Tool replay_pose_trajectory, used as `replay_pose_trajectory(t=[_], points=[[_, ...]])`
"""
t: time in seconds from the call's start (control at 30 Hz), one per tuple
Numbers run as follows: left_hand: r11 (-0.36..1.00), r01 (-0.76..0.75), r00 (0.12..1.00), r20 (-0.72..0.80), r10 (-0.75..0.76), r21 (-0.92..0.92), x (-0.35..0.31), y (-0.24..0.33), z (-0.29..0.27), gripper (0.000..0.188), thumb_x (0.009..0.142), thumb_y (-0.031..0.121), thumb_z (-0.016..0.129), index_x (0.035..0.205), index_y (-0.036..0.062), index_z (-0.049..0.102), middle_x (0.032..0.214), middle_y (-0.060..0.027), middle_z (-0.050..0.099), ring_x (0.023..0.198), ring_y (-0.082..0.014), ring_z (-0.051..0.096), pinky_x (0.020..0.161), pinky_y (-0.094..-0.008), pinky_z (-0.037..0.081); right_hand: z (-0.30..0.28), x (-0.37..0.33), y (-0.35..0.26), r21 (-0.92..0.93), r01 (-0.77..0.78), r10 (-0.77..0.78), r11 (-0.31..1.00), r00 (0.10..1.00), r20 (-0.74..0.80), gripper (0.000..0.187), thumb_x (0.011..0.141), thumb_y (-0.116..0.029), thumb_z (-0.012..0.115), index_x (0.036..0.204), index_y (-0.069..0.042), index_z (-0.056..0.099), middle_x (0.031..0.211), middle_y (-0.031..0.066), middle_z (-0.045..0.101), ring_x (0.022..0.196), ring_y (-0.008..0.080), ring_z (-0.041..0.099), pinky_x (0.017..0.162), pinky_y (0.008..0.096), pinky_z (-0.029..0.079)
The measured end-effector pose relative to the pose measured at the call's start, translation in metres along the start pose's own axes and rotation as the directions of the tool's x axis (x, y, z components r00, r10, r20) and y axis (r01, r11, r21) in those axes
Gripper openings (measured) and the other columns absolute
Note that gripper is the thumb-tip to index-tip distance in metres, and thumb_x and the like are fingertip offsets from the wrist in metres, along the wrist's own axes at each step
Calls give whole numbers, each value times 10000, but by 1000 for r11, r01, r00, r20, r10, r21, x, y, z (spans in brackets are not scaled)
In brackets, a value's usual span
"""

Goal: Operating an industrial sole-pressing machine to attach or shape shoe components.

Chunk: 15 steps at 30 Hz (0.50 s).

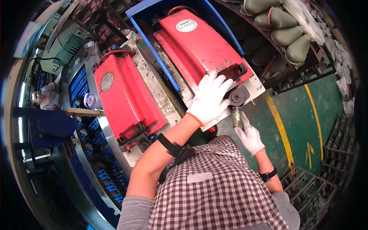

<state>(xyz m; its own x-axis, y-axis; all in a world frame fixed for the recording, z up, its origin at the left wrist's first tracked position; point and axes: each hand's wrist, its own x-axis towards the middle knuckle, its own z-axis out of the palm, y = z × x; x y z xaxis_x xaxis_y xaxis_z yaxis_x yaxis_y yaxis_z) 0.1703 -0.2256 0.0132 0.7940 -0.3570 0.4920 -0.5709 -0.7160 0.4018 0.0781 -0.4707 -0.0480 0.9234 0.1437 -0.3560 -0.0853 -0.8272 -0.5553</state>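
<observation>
My left hand (210, 99), in a white glove, rests flat with fingers spread on the near end of a red machine cover (199, 42), just beside its black latch handle (234, 71). My right hand (249, 135), also gloved, is closed around a small dull metal cylinder (237, 116) held upright below a round black knob (238, 96) at the corner of the machine's metal plate. A second red machine cover (120, 96) lies to the left with its own latch (132, 133). A black band sits on each forearm.
A blue frame (153, 42) separates the two machines. Grey-green shoe lasts (285, 36) fill a rack at the upper right. Green floor with yellow lines (281, 128) lies to the right, beside metal racks (329, 153). Another person (44, 97) sits at the far left.
</observation>
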Motion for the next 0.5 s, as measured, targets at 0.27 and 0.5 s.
replay_pose_trajectory(t=[0.27, 0.5], points=[[990, -109, 980, -159, 121, 88, 65, -12, -45, 584, 741, 112, 726, 1318, 82, 636, 1047, -149, 648, 1106, -398, 590, 967, -505, 455, -42, 95, -65, -71, 731, -734, 679, 678, -41, 350, 820, -188, 746, 1149, -72, 717, 1147, 168, 662, 1170, 378, 589, 1038, 451, 491], [999, 8, 968, -249, 3, 44, 150, -18, -127, 465, 890, 210, 698, 1333, 85, 630, 1247, -162, 671, 1197, -311, 621, 1086, -419, 455, 21, 257, -108, -584, 225, -445, 780, 856, -264, 794, 815, -470, 777, 1511, -195, 515, 1556, 184, 479, 1300, 441, 543, 985, 527, 506]])
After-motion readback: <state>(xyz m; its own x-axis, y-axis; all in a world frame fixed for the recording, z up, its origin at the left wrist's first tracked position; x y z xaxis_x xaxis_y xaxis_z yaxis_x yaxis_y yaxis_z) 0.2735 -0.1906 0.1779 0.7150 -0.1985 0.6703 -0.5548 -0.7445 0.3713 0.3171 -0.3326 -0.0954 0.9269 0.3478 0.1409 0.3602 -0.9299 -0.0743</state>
